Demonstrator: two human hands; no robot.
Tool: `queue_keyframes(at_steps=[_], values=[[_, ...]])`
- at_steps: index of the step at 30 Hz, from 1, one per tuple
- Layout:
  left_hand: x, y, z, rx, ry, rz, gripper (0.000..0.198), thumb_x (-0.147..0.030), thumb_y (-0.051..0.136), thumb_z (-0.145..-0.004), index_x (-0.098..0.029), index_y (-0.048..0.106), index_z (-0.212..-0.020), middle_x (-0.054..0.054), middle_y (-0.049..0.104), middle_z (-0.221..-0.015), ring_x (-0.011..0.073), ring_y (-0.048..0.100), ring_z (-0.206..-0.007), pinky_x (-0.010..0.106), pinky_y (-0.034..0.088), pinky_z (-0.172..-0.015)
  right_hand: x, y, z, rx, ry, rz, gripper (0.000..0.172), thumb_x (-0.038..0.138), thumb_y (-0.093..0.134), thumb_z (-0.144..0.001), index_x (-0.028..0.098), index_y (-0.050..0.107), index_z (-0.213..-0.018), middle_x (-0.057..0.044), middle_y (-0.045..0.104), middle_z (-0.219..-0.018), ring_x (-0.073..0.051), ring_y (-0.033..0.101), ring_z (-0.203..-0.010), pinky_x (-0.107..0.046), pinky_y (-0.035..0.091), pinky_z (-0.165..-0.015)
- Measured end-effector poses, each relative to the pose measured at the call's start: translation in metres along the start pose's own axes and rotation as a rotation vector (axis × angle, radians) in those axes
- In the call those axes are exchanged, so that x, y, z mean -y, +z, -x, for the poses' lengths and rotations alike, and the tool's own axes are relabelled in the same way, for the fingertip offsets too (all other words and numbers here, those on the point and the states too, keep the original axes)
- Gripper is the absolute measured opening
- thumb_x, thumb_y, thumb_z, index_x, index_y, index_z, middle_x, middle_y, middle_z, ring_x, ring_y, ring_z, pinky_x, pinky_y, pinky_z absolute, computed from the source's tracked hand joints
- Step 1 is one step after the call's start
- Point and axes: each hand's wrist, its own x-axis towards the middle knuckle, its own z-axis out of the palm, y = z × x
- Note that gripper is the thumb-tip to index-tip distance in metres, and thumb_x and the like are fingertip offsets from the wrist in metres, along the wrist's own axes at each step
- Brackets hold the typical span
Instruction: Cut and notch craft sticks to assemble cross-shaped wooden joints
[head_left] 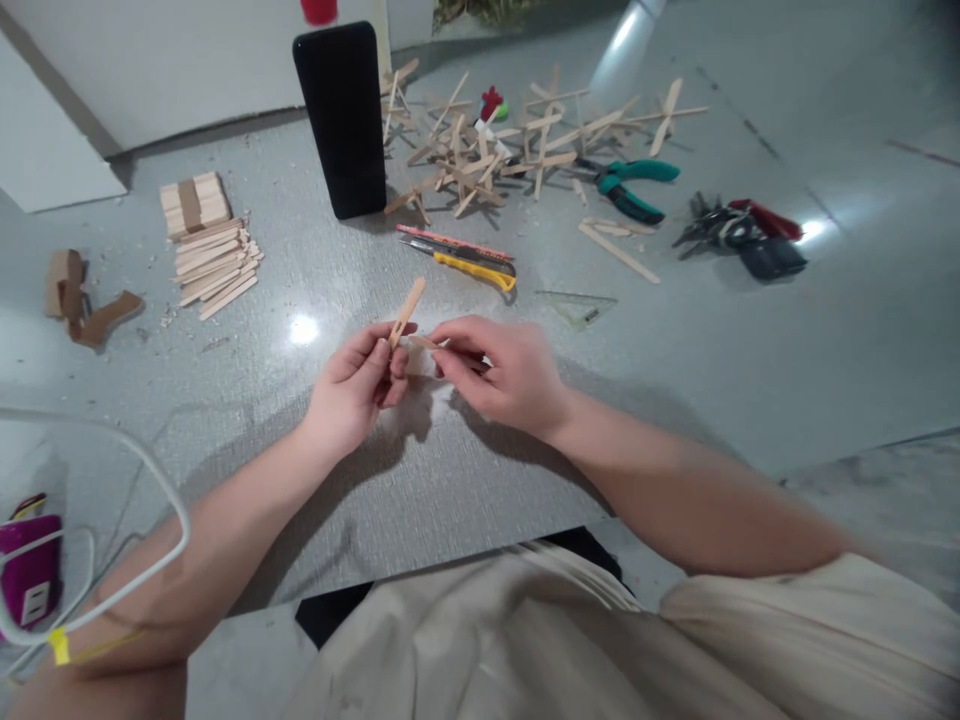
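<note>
My left hand grips a flat wooden stick near its lower end; the stick tilts up to the right and shows a dark slot or mark near my fingers. Just to the right, my right hand pinches a second thin wooden piece, its tip pointing toward the left hand. Most of that piece is hidden by the fingers. Beyond the hands lie a yellow-and-black cutter knife and a red pencil, side by side on the grey table.
Stacked sticks lie at left beside torn brown cardboard. A black phone stands at the back. Joined sticks, green pliers, a set square and keys are farther right. A white cable loops at left.
</note>
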Motion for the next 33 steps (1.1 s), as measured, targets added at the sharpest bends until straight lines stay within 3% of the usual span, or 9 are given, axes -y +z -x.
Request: queue_keyframes(at_steps=[3,7,12,19,26,33], values=[[0.006,-0.005,-0.002,0.023,0.026,-0.081,0.028,-0.044,0.083,-0.089,-0.025,0.075,-0.108,-0.002,0.064,-0.077,0.0060,0.057,-0.053,0.017,0.040,-0.046,0.005,-0.001,0.001,-0.035,-0.001,0.023,0.015,0.029,0.058,-0.103,0.020,0.070,-0.102,0.004,0.069,-0.068,-0.009,0.051,-0.048,-0.025,0.038,-0.053],[0.010,-0.008,-0.002,0.024,0.085,-0.206,0.034,-0.050,0.081,-0.089,-0.027,0.071,-0.111,0.001,0.075,-0.086,0.0120,0.069,-0.059,0.020,0.046,-0.044,0.006,-0.002,0.002,-0.020,-0.010,0.105,0.017,0.027,0.057,-0.103,0.022,0.073,-0.103,0.000,0.078,-0.079,-0.011,0.061,-0.056,-0.025,0.043,-0.056],[0.010,-0.009,0.000,0.020,0.103,-0.304,0.036,-0.050,0.076,-0.093,-0.023,0.069,-0.116,0.008,0.081,-0.100,0.0187,0.080,-0.077,0.025,0.061,-0.056,0.003,-0.003,0.004,-0.028,-0.116,0.276,0.022,0.025,0.054,-0.104,0.026,0.077,-0.105,-0.001,0.081,-0.087,-0.014,0.068,-0.065,-0.028,0.048,-0.063],[0.010,-0.006,0.001,-0.052,0.117,-0.308,0.034,-0.050,0.077,-0.094,-0.022,0.073,-0.113,0.009,0.082,-0.106,0.0223,0.082,-0.092,0.031,0.069,-0.074,0.006,-0.011,0.002,-0.154,-0.316,0.479,0.021,0.019,0.058,-0.103,0.020,0.079,-0.100,-0.003,0.077,-0.077,-0.016,0.067,-0.065,-0.031,0.047,-0.060],[0.011,-0.007,0.002,-0.077,0.125,-0.315,0.034,-0.050,0.081,-0.090,-0.023,0.076,-0.111,0.008,0.083,-0.101,0.0233,0.081,-0.101,0.035,0.070,-0.088,0.003,-0.011,0.005,-0.027,-0.200,0.504,0.027,0.028,0.054,-0.105,0.027,0.081,-0.106,-0.004,0.075,-0.077,-0.019,0.063,-0.065,-0.035,0.042,-0.060],[0.014,-0.007,0.005,-0.059,0.190,-0.407,0.034,-0.048,0.079,-0.093,-0.023,0.075,-0.116,0.010,0.082,-0.112,0.0250,0.080,-0.108,0.040,0.069,-0.095,0.007,-0.008,0.006,-0.041,-0.231,0.592,0.030,0.027,0.052,-0.107,0.022,0.082,-0.105,-0.003,0.068,-0.068,-0.016,0.055,-0.058,-0.035,0.036,-0.055]])
